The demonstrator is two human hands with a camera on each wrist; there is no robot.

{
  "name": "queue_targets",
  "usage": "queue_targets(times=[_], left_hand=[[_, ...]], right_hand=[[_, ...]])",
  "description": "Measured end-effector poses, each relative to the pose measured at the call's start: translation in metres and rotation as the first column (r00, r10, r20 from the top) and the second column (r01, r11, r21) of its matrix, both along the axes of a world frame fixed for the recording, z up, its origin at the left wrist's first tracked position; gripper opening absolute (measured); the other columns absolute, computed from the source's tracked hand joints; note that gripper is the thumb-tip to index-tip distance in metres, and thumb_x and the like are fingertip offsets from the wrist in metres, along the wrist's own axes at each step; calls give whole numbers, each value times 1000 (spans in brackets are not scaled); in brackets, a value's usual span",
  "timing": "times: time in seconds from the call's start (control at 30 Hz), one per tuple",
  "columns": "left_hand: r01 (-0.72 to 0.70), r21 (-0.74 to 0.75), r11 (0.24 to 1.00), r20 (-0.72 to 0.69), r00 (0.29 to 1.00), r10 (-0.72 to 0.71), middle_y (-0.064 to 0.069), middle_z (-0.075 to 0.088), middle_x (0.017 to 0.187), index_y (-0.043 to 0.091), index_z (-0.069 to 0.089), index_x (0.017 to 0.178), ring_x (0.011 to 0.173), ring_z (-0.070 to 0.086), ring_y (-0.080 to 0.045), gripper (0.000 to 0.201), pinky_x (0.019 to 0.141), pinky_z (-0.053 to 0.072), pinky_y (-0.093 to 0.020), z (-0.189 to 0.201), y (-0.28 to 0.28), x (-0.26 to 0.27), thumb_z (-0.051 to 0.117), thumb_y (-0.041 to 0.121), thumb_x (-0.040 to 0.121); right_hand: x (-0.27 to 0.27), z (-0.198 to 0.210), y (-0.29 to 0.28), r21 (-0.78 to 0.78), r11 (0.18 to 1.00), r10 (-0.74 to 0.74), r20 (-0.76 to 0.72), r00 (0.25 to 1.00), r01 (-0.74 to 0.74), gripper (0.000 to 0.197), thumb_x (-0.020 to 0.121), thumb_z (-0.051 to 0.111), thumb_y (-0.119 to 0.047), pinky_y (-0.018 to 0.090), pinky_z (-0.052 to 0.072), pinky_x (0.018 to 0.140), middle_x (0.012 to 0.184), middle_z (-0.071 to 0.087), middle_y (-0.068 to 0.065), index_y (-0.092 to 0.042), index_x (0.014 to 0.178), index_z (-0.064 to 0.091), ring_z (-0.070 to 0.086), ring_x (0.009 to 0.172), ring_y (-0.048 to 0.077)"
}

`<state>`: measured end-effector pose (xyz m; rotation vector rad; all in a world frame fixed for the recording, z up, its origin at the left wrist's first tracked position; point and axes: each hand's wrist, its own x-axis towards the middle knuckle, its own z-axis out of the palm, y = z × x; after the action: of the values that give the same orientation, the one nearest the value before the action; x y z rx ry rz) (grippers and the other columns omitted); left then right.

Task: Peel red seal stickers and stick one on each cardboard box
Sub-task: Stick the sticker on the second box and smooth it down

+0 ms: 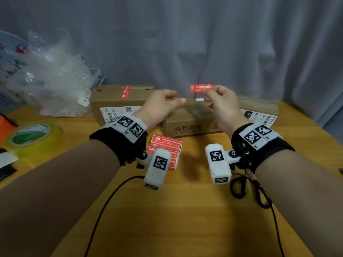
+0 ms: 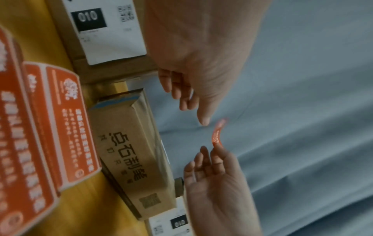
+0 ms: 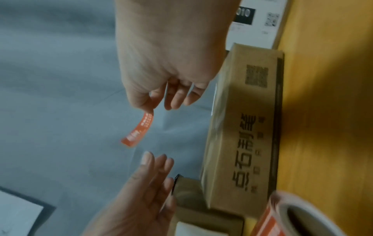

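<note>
My right hand (image 1: 209, 95) pinches one end of a peeled red seal sticker (image 1: 201, 88) between thumb and forefinger, in the air above the middle cardboard box (image 1: 189, 125). The sticker (image 3: 139, 131) hangs free and slightly curled below that pinch (image 3: 151, 105). My left hand (image 1: 167, 101) hovers just left of it, fingers relaxed and holding nothing (image 2: 193, 99). The left box (image 1: 115, 101) carries a red sticker (image 1: 126, 91) across its top seam. A third box (image 1: 259, 108) stands at the right. The sticker roll (image 1: 167, 143) lies on the table in front of the boxes.
A clear tape roll (image 1: 31, 136) and a bag of bubble wrap (image 1: 52, 80) sit at the left. Black scissors (image 1: 256, 188) lie under my right forearm. A black cable (image 1: 111, 201) runs over the wooden table (image 1: 185, 219). A grey curtain (image 1: 222, 43) hangs behind.
</note>
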<state>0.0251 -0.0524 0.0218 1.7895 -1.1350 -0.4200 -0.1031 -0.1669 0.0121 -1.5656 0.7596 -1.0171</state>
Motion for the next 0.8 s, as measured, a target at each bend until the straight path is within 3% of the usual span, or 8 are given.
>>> queue_targets(times=[0.07,0.17,0.23,0.33,0.53,0.63,0.7,0.8], left_hand=[[19,182,983,284,956,-71,-4,55,134,9,44,138,122,51,-20,67,98,40,-25,0,-10,4,64,43,84],[-10,424,906,630,722,-286,-11,52,136,12,45,137,127,44,-29,78,105,39,-41,5,-31,10,60,60,78],[-52,561,826,687,586,-430,-13,50,137,14,43,137,130,40,-32,84,108,36,-44,5,-44,16,52,71,75],[-124,727,675,650,440,-619,-10,37,151,26,30,146,143,22,-31,84,119,11,-47,-1,-55,25,35,77,79],[-103,794,599,579,427,-694,5,30,155,35,23,148,144,24,-18,67,113,-16,-50,3,-47,44,35,63,89],[-98,810,578,564,401,-722,9,24,157,38,23,147,146,16,-17,64,113,-19,-54,5,-44,52,39,60,90],[-87,814,574,556,399,-729,11,24,156,37,24,147,147,15,-16,62,113,-19,-54,6,-44,54,41,57,90],[-38,786,617,580,393,-714,8,39,150,30,34,144,143,26,-14,58,114,-15,-48,6,-45,48,43,53,92]], right_hand=[[-3,1,-10,-101,995,-11,-118,993,-1,13,84,63,-18,14,39,56,62,52,-6,-18,72,58,46,58,6],[-9,3,-27,-195,976,35,-292,956,-96,10,86,63,-21,16,37,57,66,53,-7,-16,80,57,46,60,5],[-12,5,-39,-253,959,23,-378,926,-127,11,87,63,-23,15,38,57,68,53,-7,-14,83,57,46,62,5],[-11,6,-52,-310,939,-9,-463,886,-152,12,90,60,-24,10,36,55,68,50,-8,-15,84,55,44,64,5],[-3,6,-66,-316,887,32,-686,727,-337,20,91,56,-34,27,38,63,75,53,0,-19,78,56,49,71,15],[11,8,-67,-343,827,-24,-813,581,-446,26,89,56,-43,37,44,84,90,53,2,-18,89,63,52,95,24],[22,10,-65,-355,788,-70,-863,500,-502,35,89,53,-47,44,36,100,104,49,4,-17,101,64,45,113,28],[37,15,-59,-382,724,-157,-902,402,-574,40,89,50,-50,45,28,102,121,48,11,-17,110,62,38,122,31]])
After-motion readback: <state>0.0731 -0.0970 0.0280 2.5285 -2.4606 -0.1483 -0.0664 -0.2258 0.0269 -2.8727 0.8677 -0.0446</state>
